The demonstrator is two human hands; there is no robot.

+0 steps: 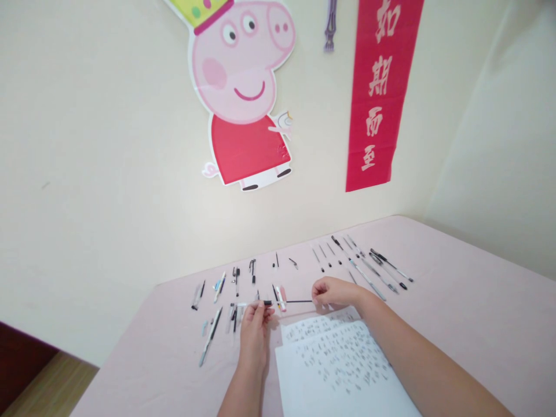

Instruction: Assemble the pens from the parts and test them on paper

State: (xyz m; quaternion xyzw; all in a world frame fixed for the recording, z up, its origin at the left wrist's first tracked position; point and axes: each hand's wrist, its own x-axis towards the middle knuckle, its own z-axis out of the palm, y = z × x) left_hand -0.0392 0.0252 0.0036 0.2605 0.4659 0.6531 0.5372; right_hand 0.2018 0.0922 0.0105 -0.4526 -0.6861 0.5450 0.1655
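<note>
My left hand [255,324] pinches the left end of a thin black pen refill [292,302] and what looks like a short black pen piece. My right hand [333,291] pinches the refill's right end, so it is stretched level between both hands just above the pink table [456,313]. Both hands are closed. Pens and pen parts [237,289] lie in rows just beyond the hands. Written white sheets [339,365] lie under my right forearm.
A row of whole pens [373,266] lies at the far right of the table. Loose caps and barrels [211,330] lie at the left. A cartoon pig cut-out [243,92] and a red banner [377,87] hang on the wall behind.
</note>
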